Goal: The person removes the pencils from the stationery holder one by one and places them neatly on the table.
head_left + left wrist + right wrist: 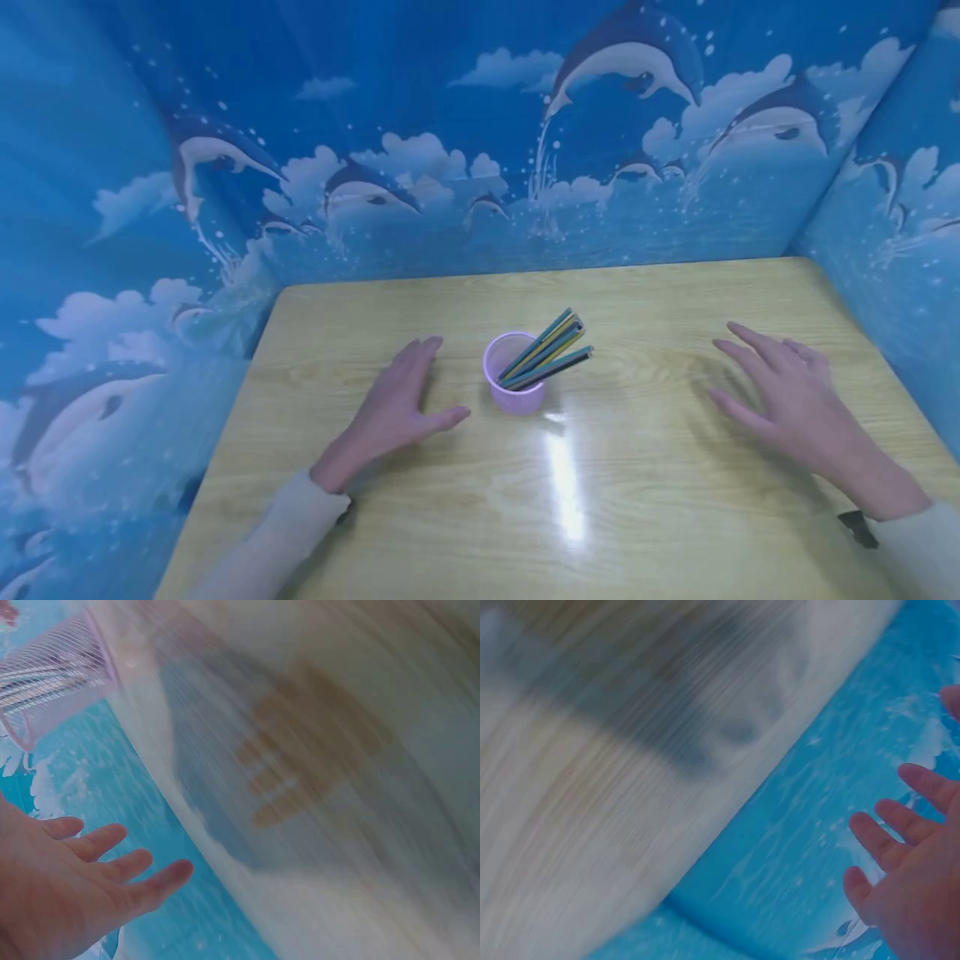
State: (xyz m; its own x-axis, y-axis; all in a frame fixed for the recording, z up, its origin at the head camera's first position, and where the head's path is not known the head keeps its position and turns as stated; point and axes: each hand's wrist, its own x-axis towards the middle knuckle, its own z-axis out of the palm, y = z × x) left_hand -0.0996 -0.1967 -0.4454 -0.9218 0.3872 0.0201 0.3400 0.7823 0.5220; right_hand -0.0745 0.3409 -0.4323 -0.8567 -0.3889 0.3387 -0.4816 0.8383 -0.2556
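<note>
Centrally, a purple mesh cup (517,402) holds pencils (546,346) leaning towards two o'clock, blurred through the mesh; left hand (392,410) at nine, right hand (791,398) at three, empty, fingers extended.

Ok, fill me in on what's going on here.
A person's left hand and right hand are spread apart at a wooden table, both open and holding nothing. Between them stands a purple mesh cup with a bunch of pencils leaning to the right. The left hand is nearer the cup, but neither hand touches it.
</note>
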